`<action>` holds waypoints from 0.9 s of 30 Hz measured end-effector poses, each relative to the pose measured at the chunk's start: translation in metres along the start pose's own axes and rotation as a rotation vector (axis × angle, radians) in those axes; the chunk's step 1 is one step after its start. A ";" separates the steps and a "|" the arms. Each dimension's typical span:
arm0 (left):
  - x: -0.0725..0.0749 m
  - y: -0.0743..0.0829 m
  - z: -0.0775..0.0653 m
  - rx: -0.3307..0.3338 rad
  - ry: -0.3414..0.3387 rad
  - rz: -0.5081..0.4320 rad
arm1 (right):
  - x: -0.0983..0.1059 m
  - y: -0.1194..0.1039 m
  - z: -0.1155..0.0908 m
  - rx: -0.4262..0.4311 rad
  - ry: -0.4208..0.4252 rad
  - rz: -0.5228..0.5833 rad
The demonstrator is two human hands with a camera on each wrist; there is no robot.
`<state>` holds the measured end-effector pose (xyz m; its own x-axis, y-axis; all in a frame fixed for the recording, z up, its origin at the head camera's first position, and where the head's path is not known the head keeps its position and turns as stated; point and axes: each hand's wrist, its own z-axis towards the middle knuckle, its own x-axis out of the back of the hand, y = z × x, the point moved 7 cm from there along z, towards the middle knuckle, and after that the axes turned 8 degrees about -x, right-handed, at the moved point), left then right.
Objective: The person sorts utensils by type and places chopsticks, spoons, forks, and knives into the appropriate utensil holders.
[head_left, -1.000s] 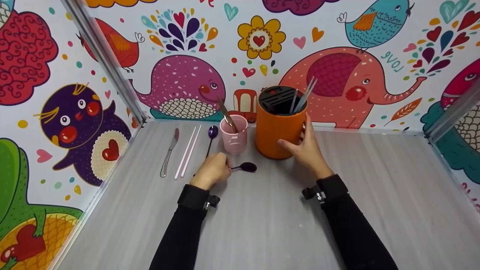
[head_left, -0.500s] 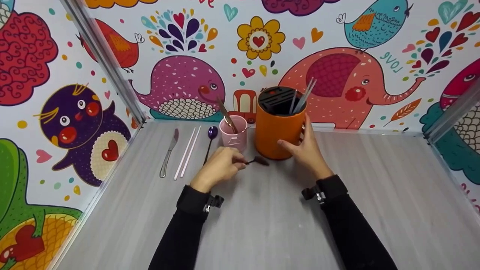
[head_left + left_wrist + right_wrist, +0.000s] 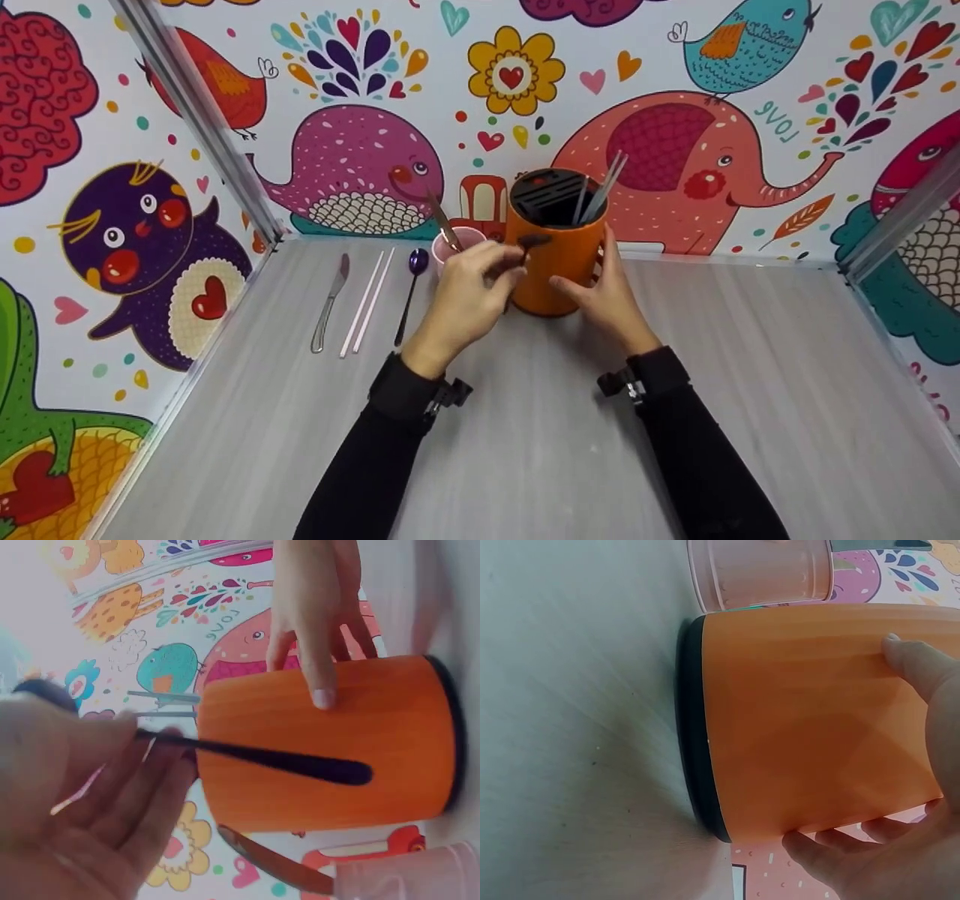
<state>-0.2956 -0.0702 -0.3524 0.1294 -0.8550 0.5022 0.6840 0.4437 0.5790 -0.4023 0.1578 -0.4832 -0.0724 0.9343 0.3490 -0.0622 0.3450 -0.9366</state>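
My left hand [image 3: 474,292] pinches a dark spoon [image 3: 285,759] between thumb and fingers, in front of the upper part of an orange utensil holder [image 3: 555,266]. Its bowl end is raised beside the thumb, while the handle slants down across the holder's side in the left wrist view. My right hand [image 3: 621,304] grips the holder from the right, thumb on its front and fingers round the far side. A slotted black insert [image 3: 551,196] fills part of the holder's top, and several thin clear sticks [image 3: 606,187] lean out of it.
Left of the holder stands a pink cup [image 3: 440,264], partly behind my left hand, with a gold-coloured knife [image 3: 445,225] in it. On the table lie a purple spoon [image 3: 418,261], two pale pink chopsticks [image 3: 361,304] and a table knife [image 3: 322,326]. Patterned walls [image 3: 517,142] enclose the back and sides.
My left hand has lifted the dark spoon off the table, moving up and right to the holder and turning the bowl upward. The right hand stays on the holder. The view shifts slightly.
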 end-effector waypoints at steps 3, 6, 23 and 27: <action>0.009 0.007 0.013 -0.017 0.096 -0.002 | 0.002 -0.003 0.000 -0.003 -0.002 -0.005; 0.015 0.015 0.023 -0.039 0.168 -0.048 | 0.003 -0.004 0.001 -0.011 -0.007 -0.007; 0.013 0.031 0.053 -0.147 0.306 -0.088 | 0.000 0.001 0.000 0.000 -0.002 0.005; 0.005 0.029 0.057 -0.164 0.277 -0.074 | 0.000 0.000 -0.001 0.010 -0.002 0.013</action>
<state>-0.3163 -0.0465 -0.2967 0.2496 -0.9339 0.2561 0.8023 0.3475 0.4853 -0.4014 0.1578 -0.4837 -0.0756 0.9386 0.3366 -0.0711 0.3316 -0.9407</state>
